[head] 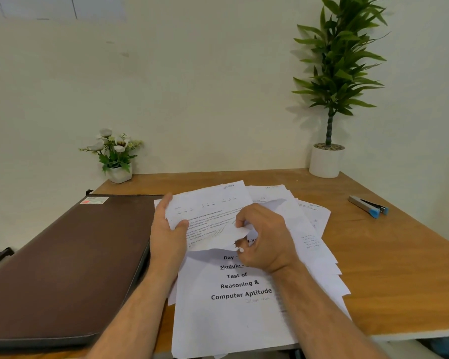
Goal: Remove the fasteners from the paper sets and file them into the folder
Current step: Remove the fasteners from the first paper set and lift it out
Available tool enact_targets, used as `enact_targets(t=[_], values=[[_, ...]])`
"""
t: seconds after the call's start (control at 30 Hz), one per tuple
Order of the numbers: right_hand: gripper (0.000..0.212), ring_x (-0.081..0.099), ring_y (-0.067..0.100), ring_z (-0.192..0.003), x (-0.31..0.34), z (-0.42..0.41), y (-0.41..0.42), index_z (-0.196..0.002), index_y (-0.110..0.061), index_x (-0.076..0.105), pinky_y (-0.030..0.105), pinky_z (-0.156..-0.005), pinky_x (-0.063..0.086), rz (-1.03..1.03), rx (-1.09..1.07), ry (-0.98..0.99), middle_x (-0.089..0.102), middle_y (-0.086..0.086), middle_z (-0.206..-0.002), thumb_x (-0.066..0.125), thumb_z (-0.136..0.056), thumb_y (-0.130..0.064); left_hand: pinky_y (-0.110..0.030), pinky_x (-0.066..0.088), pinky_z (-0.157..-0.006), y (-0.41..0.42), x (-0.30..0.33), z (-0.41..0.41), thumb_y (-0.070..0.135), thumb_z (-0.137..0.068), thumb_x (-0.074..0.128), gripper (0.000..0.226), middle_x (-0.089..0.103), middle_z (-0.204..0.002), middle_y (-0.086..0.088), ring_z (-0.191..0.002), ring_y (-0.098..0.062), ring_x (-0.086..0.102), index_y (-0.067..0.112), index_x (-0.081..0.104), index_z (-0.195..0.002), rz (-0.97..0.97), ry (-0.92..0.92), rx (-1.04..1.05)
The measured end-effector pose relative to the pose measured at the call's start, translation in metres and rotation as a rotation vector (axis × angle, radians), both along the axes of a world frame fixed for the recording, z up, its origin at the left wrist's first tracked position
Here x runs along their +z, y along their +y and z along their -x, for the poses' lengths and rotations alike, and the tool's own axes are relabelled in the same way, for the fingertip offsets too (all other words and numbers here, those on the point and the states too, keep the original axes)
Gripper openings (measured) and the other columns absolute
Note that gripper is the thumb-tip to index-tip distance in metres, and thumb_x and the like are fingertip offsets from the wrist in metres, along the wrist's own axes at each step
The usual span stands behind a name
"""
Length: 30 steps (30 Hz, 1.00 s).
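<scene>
The step in hand looks like freeing a fastened corner of one paper set. The left hand (pixel 167 229) grips the left edge of a raised sheaf of printed pages (pixel 208 211), thumb on top and fingers curled behind, while the right hand (pixel 263 237) has its fingers curled tight, pinching the torn, crumpled corner of that sheaf. Whatever fastener sits there is hidden under the fingers (a staple seems likely, but I cannot tell). The sheaf hangs just above a loose, fanned pile of white sheets (pixel 244 307) at the middle of the bench (pixel 399 268), reaching to its near edge; the top sheet is boldly titled "Test of Reasoning & Computer Aptitude".

The folder (pixel 62 268), dark brown with a leather-like grain and stitched rim, lies shut along the bench's left edge, overhanging it, so nothing appears filed yet. Next, I judge, the fastener must come clear without ripping more paper, which is thin and already ragged; then the folder needs opening.

A metal staple remover (pixel 368 206) with blue handle tips lies untouched near the right edge. A small pot of white flowers (pixel 116 154) stands at the far left corner, a tall leafy plant (pixel 329 99) in a round white pot at the far right.
</scene>
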State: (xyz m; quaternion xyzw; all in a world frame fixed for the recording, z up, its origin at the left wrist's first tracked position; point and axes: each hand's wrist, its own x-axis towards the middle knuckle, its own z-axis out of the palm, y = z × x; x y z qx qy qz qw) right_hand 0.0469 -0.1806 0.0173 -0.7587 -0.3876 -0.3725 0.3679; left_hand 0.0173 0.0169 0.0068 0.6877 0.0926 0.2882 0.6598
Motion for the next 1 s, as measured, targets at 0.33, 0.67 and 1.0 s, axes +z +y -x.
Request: enact_targets(t=[0.33, 0.67, 1.0], values=[[0.037, 0.062, 0.012, -0.078, 0.022, -0.007, 0.002, -0.081, -0.009, 0.064, 0.030, -0.060, 0.048, -0.196, -0.102, 0.060, 0.067, -0.001, -0.090, 0.057, -0.059, 0.020, -0.043, 0.060, -0.083, -0.003, 0.002, 0.006, 0.026, -0.108, 0.043, 0.024, 0.075, -0.105, 0.006, -0.099, -0.016, 0.071, 0.025, 0.067, -0.106, 0.041, -0.006, -0.005], [0.035, 0.064, 0.019, -0.079, -0.002, -0.004, 0.006, -0.078, -0.011, 0.065, 0.037, -0.059, 0.052, -0.158, -0.062, 0.082, 0.067, -0.006, -0.090, 0.063, -0.053, 0.013, -0.045, 0.060, -0.084, 0.002, 0.003, 0.000, 0.036, -0.109, 0.034, 0.031, 0.070, -0.111, 0.005, -0.102, -0.016, 0.068, 0.026, 0.057, -0.127, 0.063, -0.001, 0.104], [0.028, 0.060, 0.010, -0.065, -0.007, 0.001, 0.007, -0.084, -0.011, 0.065, 0.026, -0.054, 0.048, -0.175, -0.084, 0.037, 0.061, -0.011, -0.078, 0.053, -0.066, 0.007, -0.026, 0.054, -0.070, -0.007, 0.003, 0.009, 0.033, -0.109, 0.034, 0.028, 0.070, -0.110, 0.008, -0.101, -0.011, 0.068, 0.027, 0.059, -0.118, -0.017, -0.061, 0.051]])
